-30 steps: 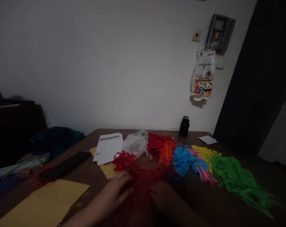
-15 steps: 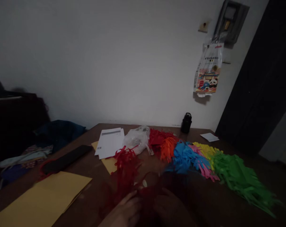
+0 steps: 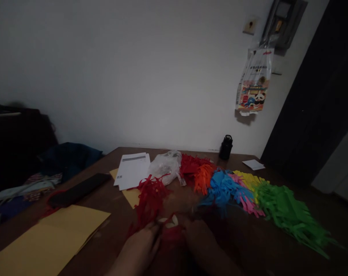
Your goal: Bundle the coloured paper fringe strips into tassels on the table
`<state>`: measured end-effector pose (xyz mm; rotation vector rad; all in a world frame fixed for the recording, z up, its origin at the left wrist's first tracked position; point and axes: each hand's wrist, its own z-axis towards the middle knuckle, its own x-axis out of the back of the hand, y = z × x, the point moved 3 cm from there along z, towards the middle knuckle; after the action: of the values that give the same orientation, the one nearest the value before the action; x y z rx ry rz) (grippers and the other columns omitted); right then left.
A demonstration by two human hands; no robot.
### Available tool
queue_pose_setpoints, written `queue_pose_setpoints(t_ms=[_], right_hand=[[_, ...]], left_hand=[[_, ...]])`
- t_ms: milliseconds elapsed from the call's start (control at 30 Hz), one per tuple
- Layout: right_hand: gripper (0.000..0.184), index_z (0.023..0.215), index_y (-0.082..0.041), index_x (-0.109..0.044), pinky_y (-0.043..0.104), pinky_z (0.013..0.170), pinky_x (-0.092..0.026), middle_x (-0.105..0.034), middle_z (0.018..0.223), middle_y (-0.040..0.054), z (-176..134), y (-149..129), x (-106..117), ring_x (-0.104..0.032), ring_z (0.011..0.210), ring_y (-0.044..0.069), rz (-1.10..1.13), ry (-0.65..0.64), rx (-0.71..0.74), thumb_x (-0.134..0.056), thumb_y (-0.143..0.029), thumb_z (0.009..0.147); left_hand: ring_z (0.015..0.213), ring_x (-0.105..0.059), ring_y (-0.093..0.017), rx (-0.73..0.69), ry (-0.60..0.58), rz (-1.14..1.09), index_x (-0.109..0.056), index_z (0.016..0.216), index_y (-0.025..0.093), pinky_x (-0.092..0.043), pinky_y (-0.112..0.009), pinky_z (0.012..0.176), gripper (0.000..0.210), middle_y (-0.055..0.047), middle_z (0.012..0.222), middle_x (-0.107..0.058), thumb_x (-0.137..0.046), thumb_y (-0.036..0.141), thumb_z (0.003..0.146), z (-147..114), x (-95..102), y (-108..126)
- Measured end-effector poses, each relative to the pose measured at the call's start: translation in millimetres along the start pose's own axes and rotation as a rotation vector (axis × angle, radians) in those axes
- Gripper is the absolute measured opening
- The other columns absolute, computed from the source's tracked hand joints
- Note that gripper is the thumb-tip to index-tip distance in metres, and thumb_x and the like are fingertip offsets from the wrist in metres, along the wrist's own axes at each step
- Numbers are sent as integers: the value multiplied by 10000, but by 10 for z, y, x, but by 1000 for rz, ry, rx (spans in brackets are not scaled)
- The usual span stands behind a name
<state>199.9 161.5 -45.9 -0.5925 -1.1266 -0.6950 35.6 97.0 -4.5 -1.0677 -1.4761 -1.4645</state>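
Low in the head view, my left hand [image 3: 142, 243] is closed at the left edge of a red fringed paper piece [image 3: 172, 234]. At its right edge is my right hand [image 3: 201, 237], also with bent fingers, dim in the poor light. The paper spans the gap between both hands. Just beyond it are small pale oval pieces [image 3: 174, 220]; I cannot tell what they are. Loose red paper strips [image 3: 150, 197] lie beyond my left hand. The lower part of the red paper is lost in shadow.
Blue [image 3: 221, 188], orange [image 3: 203, 179] and green fringed paper [image 3: 289, 211] lie among pink, yellow and red ones. A plastic bag [image 3: 166, 166], white sheets [image 3: 132, 170], tan paper [image 3: 53, 237], a long black object [image 3: 78, 189] and a black bottle [image 3: 226, 147] share the table.
My hands have shifted slightly up and spread a little apart at the red paper. The pale pieces between them show more clearly. The whole view has tilted slightly.
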Motion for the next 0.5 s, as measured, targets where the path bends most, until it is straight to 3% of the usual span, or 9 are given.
queue_pose_setpoints(t_ms=[133, 267, 367, 433, 500], right_hand=[[300, 980, -167, -656, 253, 439, -419, -725, 704, 86, 43, -20, 10, -691, 567, 239, -116, -70, -2, -567, 19, 761], [280, 903, -148, -672, 284, 472, -462, -709, 648, 102, -23, 64, 105, -676, 537, 238, -165, -67, -60, -508, 35, 768], [338, 1040, -129, -654, 383, 643, -517, -720, 855, 162, -72, 76, 287, -689, 764, 288, -186, 41, -84, -486, 30, 794], [313, 1084, -168, -631, 399, 736, -506, -701, 983, 132, -99, 2, 388, -654, 867, 271, -108, 146, 32, -536, -25, 822], [182, 998, -193, -637, 360, 751, -490, -689, 999, 79, -125, -101, 395, -629, 862, 233, -15, 204, 224, -625, -127, 829]], left_hand=[[977, -694, -305, -20, -39, 52, -643, 1103, 150, -516, -413, 837, 352, -170, 1128, -694, -380, 136, 870, 57, 2, 1], [974, -695, -292, -45, -39, 30, -657, 1055, 155, -518, -398, 839, 332, -153, 1096, -709, -401, 118, 847, 62, -7, -16], [1002, -686, -278, -40, -40, 25, -657, 1059, 163, -509, -374, 861, 317, -142, 1090, -714, -429, 124, 841, 95, -32, -49], [997, -688, -276, -31, -53, 35, -660, 1056, 165, -510, -369, 858, 305, -138, 1085, -718, -441, 133, 846, 128, -37, -64], [1000, -688, -267, -29, -67, 35, -656, 1073, 174, -511, -359, 856, 307, -126, 1093, -722, -447, 135, 853, 145, -19, -62]])
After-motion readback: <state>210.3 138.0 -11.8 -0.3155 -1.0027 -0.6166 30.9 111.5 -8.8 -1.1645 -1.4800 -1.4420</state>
